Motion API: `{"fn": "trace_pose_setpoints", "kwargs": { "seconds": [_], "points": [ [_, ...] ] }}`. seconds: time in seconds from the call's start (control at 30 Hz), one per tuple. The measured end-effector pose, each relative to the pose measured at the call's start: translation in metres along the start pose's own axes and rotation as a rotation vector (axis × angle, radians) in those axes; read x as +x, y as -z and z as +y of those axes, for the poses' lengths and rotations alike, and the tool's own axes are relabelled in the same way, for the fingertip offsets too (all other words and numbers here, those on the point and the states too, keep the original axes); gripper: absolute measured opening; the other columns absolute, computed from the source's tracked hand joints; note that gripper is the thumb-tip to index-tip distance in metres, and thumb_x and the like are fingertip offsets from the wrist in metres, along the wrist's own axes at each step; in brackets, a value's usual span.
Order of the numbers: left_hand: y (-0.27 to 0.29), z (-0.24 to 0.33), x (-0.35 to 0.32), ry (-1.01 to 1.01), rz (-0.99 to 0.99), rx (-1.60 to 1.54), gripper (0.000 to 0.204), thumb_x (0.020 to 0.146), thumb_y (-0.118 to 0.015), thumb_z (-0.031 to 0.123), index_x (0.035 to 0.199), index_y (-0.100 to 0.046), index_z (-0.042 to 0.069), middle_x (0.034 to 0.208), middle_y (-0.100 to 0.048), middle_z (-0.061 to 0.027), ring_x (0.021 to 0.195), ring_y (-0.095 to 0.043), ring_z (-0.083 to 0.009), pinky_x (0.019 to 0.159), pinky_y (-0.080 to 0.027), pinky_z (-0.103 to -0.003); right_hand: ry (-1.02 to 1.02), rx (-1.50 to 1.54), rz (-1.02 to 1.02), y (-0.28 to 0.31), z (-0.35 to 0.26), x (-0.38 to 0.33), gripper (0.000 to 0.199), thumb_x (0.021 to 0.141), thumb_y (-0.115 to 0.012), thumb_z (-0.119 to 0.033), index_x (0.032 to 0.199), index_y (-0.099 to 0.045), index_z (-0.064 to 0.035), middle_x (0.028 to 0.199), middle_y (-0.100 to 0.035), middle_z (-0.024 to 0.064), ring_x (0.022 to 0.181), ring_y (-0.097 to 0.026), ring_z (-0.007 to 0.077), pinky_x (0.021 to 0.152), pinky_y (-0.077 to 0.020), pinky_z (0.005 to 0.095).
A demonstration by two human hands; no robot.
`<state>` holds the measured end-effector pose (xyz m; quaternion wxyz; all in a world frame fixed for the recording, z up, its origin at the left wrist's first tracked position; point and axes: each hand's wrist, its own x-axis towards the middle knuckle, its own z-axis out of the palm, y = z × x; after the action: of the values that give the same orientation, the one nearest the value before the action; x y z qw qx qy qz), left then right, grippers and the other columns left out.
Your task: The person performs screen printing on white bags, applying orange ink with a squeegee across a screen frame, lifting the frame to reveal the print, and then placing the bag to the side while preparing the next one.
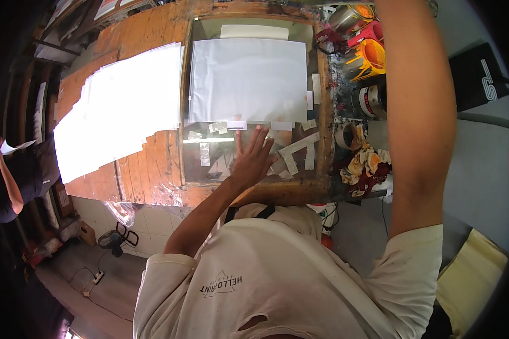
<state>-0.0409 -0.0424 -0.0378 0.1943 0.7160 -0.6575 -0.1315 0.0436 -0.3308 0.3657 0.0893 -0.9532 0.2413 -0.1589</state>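
Note:
My left hand (253,158) lies with spread fingers on a glass panel (220,161) set in the wooden table. Its fingertips reach the small white tabs (237,125) along the near edge of a whitish, translucent plastic sheet (249,79), which lies flat on the glass. Pieces of clear tape (298,144) are stuck around the hand. My right arm (418,124) stretches up past the top of the picture, so its hand is out of view. A white strip (254,31) lies at the sheet's far edge.
A fanned stack of white sheets (119,101) covers the wooden table's left part. Along the right stand paint-smeared cans (373,53), a tape roll (346,136) and stained, crumpled rags (365,166). At far left another person's arm (10,181) holds something white. A fan (114,240) stands below.

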Motion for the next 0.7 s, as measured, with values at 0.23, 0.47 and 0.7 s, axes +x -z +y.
{"fn": "trace_pose_setpoints", "kwargs": {
  "seconds": [0.23, 0.47, 0.7],
  "points": [
    [0.133, -0.004, 0.011, 0.373, 0.391, -0.929, 0.051, 0.103, -0.060, 0.034, 0.142, -0.049, 0.003, 0.145, -0.053, -0.0179, 0.141, -0.046, -0.0323, 0.118, -0.029, -0.057, 0.040, 0.064, 0.092, -0.060, -0.007, -0.077, 0.029, 0.101, -0.055, -0.034, 0.109, -0.068, -0.0095, 0.081, -0.062, 0.0093, 0.071, -0.051, 0.0192, 0.070, -0.0418, 0.0374],
    [0.140, 0.019, -0.029, 0.751, 0.403, -1.990, 0.058, 0.103, -0.056, 0.048, 0.144, -0.043, 0.010, 0.148, -0.047, -0.0164, 0.143, -0.041, -0.0315, 0.116, -0.030, -0.057, 0.085, -0.105, 0.077, -0.217, -0.023, -0.253, 0.057, 0.089, -0.063, -0.011, 0.145, -0.053, -0.0110, 0.094, -0.056, 0.0122, 0.094, -0.056, 0.0303, 0.087, -0.0387, 0.0491],
    [0.059, -0.024, -0.026, 1.224, 0.468, -1.937, 0.045, 0.099, -0.061, 0.051, 0.122, -0.057, 0.012, 0.135, -0.057, -0.0104, 0.143, -0.039, -0.0291, 0.115, -0.018, -0.064, 0.003, -0.028, -0.002, -0.298, 0.005, -0.261, 0.074, 0.083, -0.063, 0.000, 0.153, -0.045, -0.0153, 0.096, -0.053, 0.0114, 0.095, -0.054, 0.0287, 0.083, -0.0361, 0.0457]
  ]
}}
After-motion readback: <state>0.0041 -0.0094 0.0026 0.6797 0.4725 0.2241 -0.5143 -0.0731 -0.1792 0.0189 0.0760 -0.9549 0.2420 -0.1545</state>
